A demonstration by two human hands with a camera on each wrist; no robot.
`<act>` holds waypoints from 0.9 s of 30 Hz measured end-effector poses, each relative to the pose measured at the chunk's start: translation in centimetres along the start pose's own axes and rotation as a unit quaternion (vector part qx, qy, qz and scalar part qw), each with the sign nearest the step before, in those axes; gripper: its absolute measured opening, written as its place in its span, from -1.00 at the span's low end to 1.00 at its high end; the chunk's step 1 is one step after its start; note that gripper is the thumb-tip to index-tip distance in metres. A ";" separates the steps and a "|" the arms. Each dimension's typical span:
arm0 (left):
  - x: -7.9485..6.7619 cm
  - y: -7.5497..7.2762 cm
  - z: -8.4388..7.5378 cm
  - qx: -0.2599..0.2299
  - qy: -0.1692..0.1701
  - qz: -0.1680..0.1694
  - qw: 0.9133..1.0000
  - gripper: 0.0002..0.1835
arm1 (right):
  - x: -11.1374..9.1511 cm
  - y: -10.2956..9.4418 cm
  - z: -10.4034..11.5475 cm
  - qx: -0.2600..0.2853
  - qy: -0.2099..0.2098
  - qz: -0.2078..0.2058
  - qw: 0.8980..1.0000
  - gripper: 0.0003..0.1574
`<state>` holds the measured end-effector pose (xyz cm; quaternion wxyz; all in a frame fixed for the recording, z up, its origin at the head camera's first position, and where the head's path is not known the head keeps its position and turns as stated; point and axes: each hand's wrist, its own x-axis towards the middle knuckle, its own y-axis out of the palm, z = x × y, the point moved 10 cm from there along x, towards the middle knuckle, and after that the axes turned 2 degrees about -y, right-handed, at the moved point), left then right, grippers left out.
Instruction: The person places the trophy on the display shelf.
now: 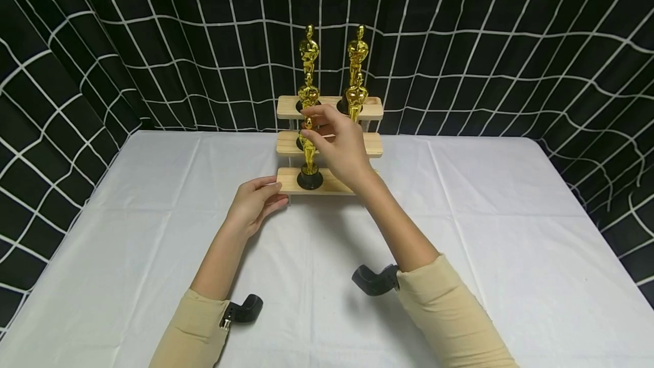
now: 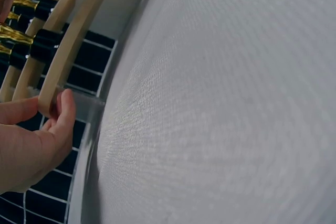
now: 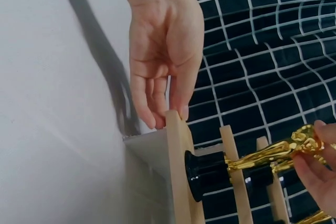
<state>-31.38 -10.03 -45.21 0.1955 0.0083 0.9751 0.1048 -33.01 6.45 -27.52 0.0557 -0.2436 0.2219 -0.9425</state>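
Note:
A small gold statuette (image 1: 309, 159) with a round black base stands upright on the lowest tier of a three-tier wooden stand (image 1: 334, 186). My right hand (image 1: 346, 146) pinches its upper part between thumb and fingers; the right wrist view shows the gold figure (image 3: 262, 156) between these fingertips at the right edge. With my left hand (image 1: 254, 202) I hold the left end of the lowest board, thumb above and fingers beneath, as the left wrist view shows on the board (image 2: 71, 45). Part of the middle tier is hidden behind my right hand.
Two gold statuettes stand on the top tier, one on the left and another statuette (image 1: 357, 53) on the right. The middle tier also bears two, including the right-hand statuette (image 1: 356, 95). A white cloth (image 1: 153, 243) covers the table; a black gridded curtain (image 1: 204, 44) hangs behind.

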 end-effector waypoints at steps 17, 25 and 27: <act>-0.2 0.3 -0.6 0.037 0.028 -0.024 0.999 -0.56 | -2.4 -3.0 -1.8 0.011 0.009 -0.033 0.999 -0.61; -1.3 -0.9 -2.2 0.154 0.059 -0.063 0.984 -0.61 | -4.2 -5.9 -3.3 -0.026 0.009 -0.054 0.998 -0.75; -1.6 -1.1 -2.6 0.178 0.066 -0.069 0.979 -0.61 | -4.6 -6.7 -3.8 -0.033 0.010 -0.059 0.998 -0.78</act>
